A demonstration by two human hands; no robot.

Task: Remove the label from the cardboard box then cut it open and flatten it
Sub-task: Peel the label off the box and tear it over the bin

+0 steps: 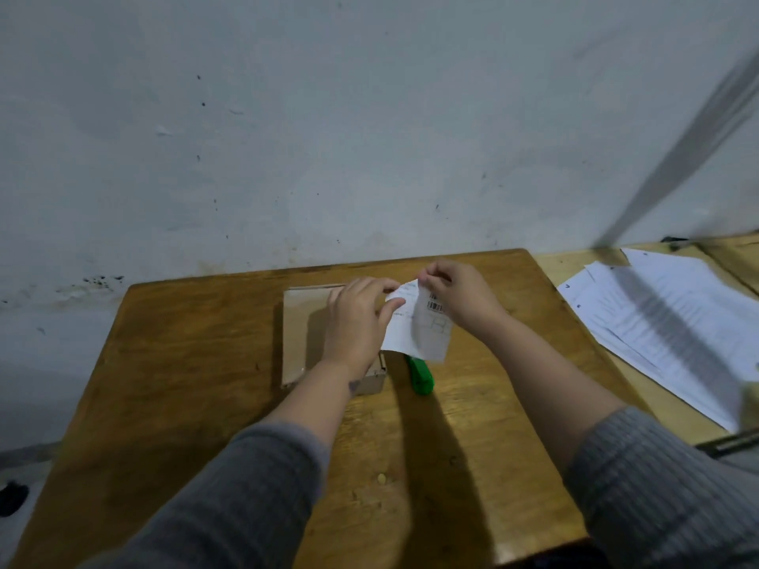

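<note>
Pale, scuffed wall (328,137) is filling the far side of the scene, and a brown wooden table (185,384) is standing against it. Toward the far middle of the table a flat cardboard box (304,330) is lying. Over its right part the left hand (355,322) is hovering, fingers pinching the left edge of a white label (404,326). That label is hanging curled, lifted clear of the box. Just beneath its near edge a green cutter (422,375) is lying on the table, close beside the box. The right hand (456,295) is gripping the label's far top corner between thumb and fingers. Farther right, loose printed papers (665,322) are lying spread on a lighter table (575,260).
</note>
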